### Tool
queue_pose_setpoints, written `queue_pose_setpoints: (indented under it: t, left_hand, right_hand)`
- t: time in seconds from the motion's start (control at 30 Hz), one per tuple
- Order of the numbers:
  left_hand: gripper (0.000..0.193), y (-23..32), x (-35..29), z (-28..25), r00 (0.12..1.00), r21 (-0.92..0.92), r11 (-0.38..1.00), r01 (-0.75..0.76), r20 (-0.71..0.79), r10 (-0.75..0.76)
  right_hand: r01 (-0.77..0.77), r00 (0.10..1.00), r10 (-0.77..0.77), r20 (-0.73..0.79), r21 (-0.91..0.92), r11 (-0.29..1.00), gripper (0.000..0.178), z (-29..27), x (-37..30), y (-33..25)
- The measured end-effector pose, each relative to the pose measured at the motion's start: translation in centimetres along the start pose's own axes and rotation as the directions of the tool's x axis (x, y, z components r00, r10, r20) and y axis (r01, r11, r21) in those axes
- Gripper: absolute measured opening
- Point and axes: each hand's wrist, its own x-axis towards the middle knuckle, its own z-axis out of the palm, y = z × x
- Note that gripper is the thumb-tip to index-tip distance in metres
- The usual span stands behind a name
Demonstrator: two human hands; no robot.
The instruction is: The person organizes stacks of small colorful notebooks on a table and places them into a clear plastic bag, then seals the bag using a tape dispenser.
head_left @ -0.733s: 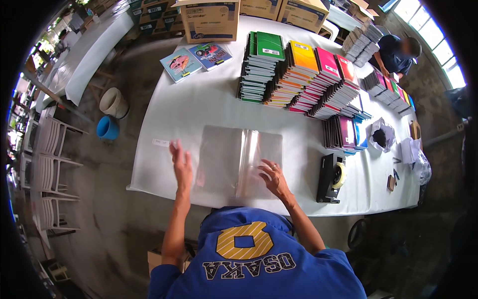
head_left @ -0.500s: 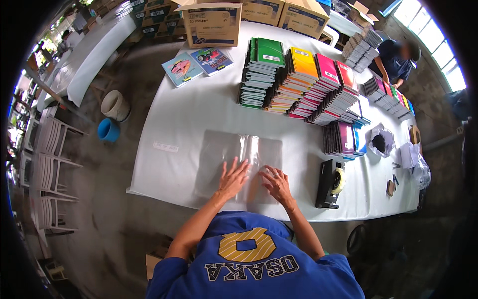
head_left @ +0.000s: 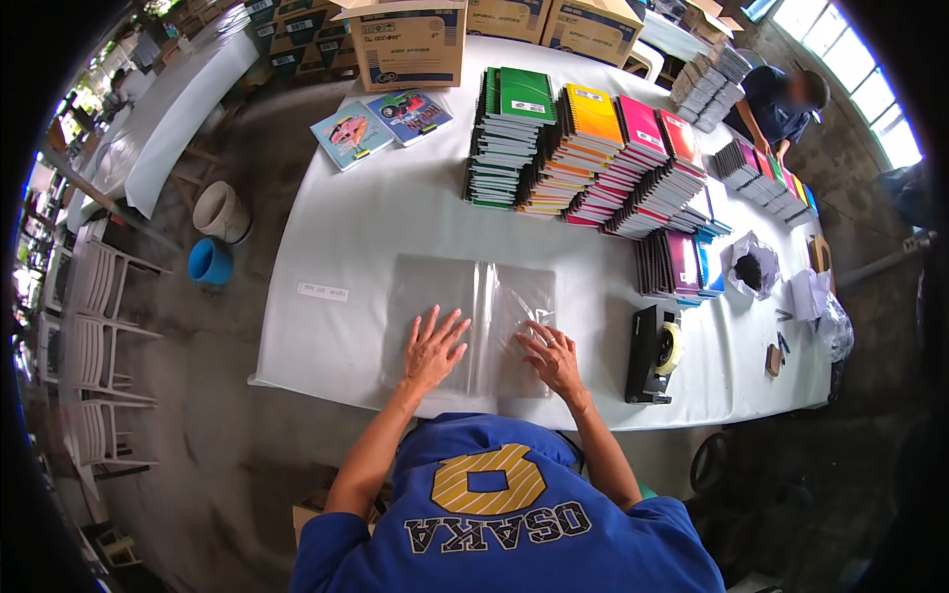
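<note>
Clear plastic sheeting lies flat on the white-covered table in front of me, with a shiny fold running down its middle. My left hand rests on its left half, palm down with the fingers spread. On the right half is my right hand, its fingers bent and apart, fingertips touching the plastic. Neither hand grips anything. Whether the plastic is one piece or several layers cannot be made out.
Tall stacks of spiral notebooks stand beyond the plastic. A black tape dispenser sits to the right. Two illustrated notebooks lie far left, near a cardboard box. Another person works at the far right.
My left hand has slid left, away from the middle fold and onto the left half of the plastic. My right hand has stayed nearly in place. The view has shifted slightly.
</note>
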Motion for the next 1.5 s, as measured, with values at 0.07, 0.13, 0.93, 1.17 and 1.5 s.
queue_pose_setpoints:
  t: [0.07, 0.13, 0.93, 1.17, 1.5]
  left_hand:
    - [0.049, 0.0, 0.1, 0.0, 1.0, 0.0, 1.0, 0.004, -0.008, -0.004]
    - [0.052, -0.2, 0.2, -0.1, 1.0, 0.013, 1.0, -0.02, -0.008, 0.02]
    - [0.052, 5.7, -0.2, 1.3, 0.993, -0.64, 0.761, -0.104, -0.11, 0.043]
    - [0.053, -1.2, -7.5, -0.6, 0.771, -0.468, 0.733, 0.493, -0.155, -0.617]
    - [0.054, 4.5, 2.9, -1.0, 0.988, -0.085, 0.985, -0.152, -0.002, 0.153]
  right_hand:
    - [0.022, 1.0, -0.023, -0.019, -0.06, 0.998, 0.052, -0.1, 0.0, -0.1]
    - [0.033, 0.999, -0.033, 0.003, -0.07, 0.997, 0.052, 0.1, 0.2, -0.6]
    - [-0.026, 0.938, 0.18, -0.295, 0.459, 0.888, 0.042, -0.7, 0.4, -0.2]
    - [-0.013, 0.999, 0.019, -0.044, 0.139, 0.99, 0.06, 0.0, -0.2, -0.3]
    - [0.0, 0.999, 0.007, -0.047, 0.149, 0.989, 0.062, -0.2, -0.1, -0.4]
